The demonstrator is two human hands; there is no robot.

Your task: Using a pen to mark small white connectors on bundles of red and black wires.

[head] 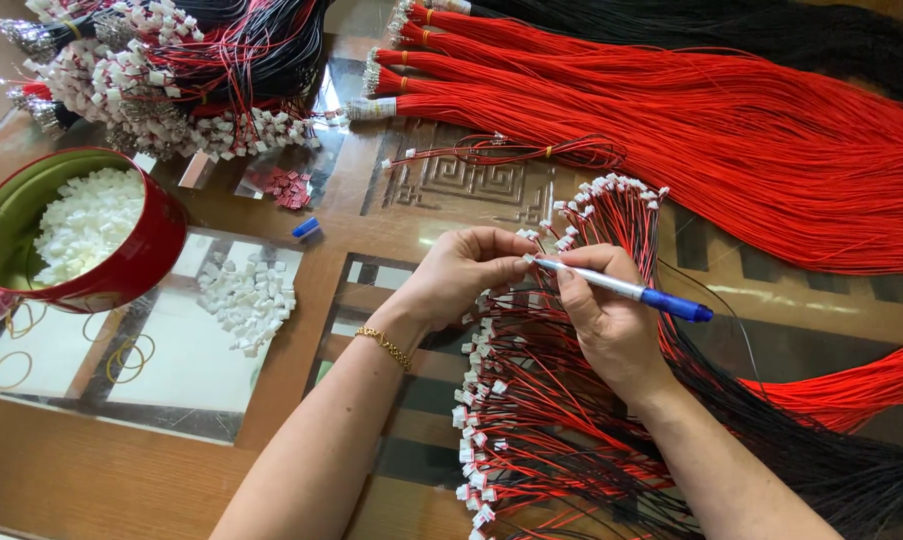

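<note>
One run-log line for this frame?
left hand: pinches white connector | right hand: holds blue pen, tip at connector | under: red-black wires

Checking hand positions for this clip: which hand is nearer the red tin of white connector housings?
Left. The left hand is to the right of the red tin, across the glass; the right hand, holding the blue pen, sits farther right.
</note>
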